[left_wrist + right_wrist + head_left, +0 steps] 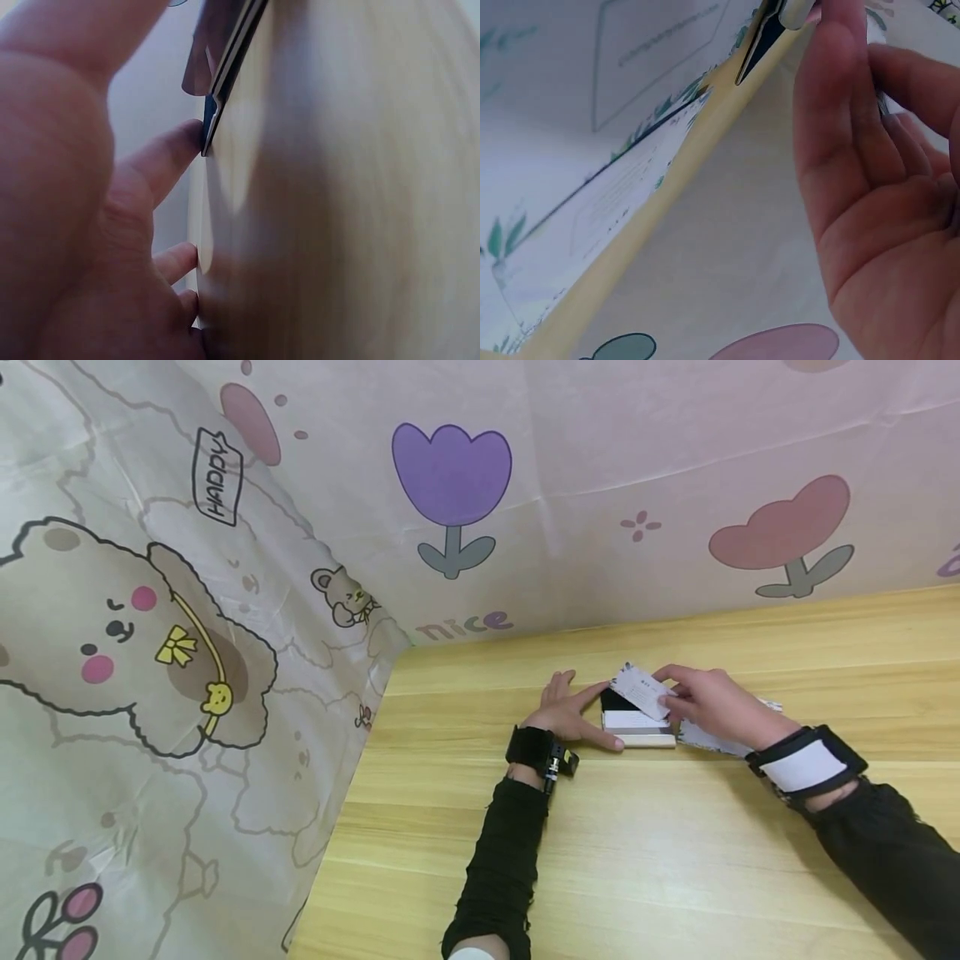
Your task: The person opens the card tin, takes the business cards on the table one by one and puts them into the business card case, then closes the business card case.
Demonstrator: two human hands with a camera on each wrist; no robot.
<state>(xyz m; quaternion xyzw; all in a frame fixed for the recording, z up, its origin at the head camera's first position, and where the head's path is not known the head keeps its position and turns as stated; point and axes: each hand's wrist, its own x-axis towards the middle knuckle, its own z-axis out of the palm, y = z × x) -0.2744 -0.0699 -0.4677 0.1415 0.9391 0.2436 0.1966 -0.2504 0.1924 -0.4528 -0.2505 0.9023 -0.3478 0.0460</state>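
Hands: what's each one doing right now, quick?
Left hand: open, fingers straight, pressing the card case.
Right hand: pinching a white card.

light yellowish wood-grain tabletop (645, 860), pale plank-like bands running across it. on it near the far edge lies a small flat rectangular card case (637, 731), black and white top, cream front edge, and just beside it to the right white printed paper cards (701, 739) flat on the wood.
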